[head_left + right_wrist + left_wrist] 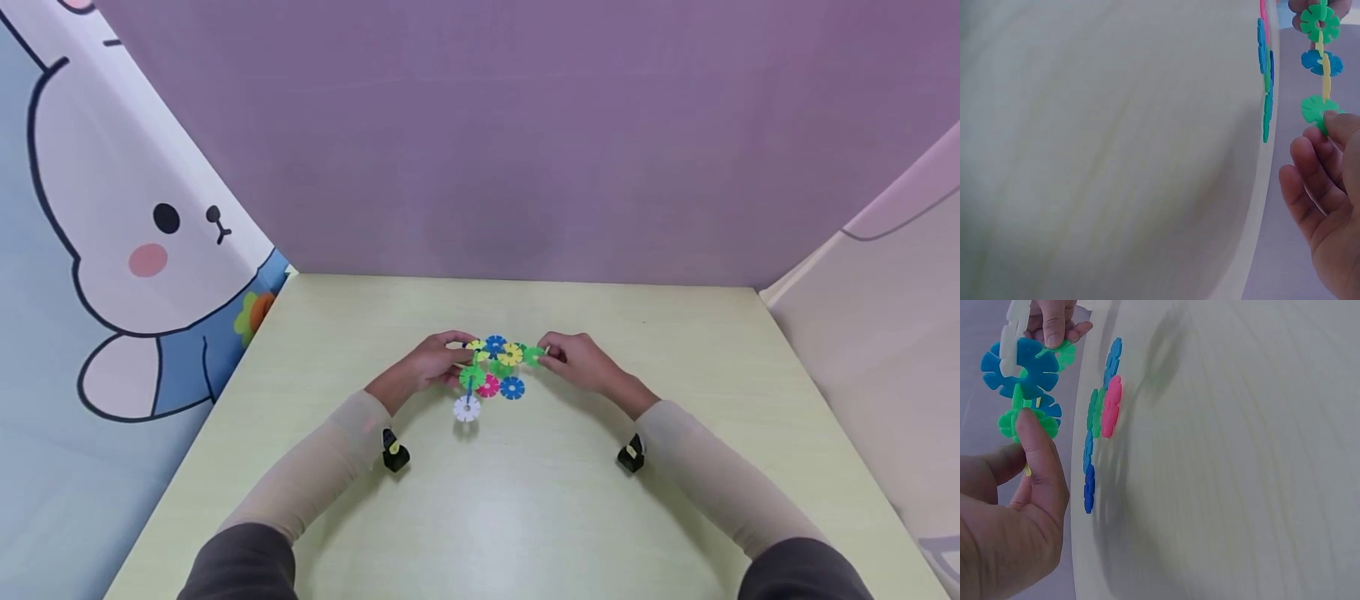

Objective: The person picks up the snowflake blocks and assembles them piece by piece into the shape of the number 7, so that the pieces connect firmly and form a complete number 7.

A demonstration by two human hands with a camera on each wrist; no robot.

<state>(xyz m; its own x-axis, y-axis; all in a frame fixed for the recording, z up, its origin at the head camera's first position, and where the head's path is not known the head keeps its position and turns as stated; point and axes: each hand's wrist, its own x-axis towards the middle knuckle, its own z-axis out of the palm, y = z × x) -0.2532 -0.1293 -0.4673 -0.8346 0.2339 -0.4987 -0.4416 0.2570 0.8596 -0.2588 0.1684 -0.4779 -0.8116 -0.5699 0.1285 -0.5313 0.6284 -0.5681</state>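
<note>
A joined chain of notched plastic snowflake discs is held above the table between both hands. My left hand pinches the chain near a yellow disc and a green disc. From there a white disc hangs toward me, joined through a blue disc seen nearly edge-on in the head view. Rightward run a blue disc, another yellow disc and an end green disc. My right hand pinches that end green disc between thumb and fingers, its other fingers loosely bent in the right wrist view.
Under the chain, several loose discs lie on the pale table, among them a pink disc, a blue disc and a green disc. A purple panel rises behind the table; printed cloths hang at both sides.
</note>
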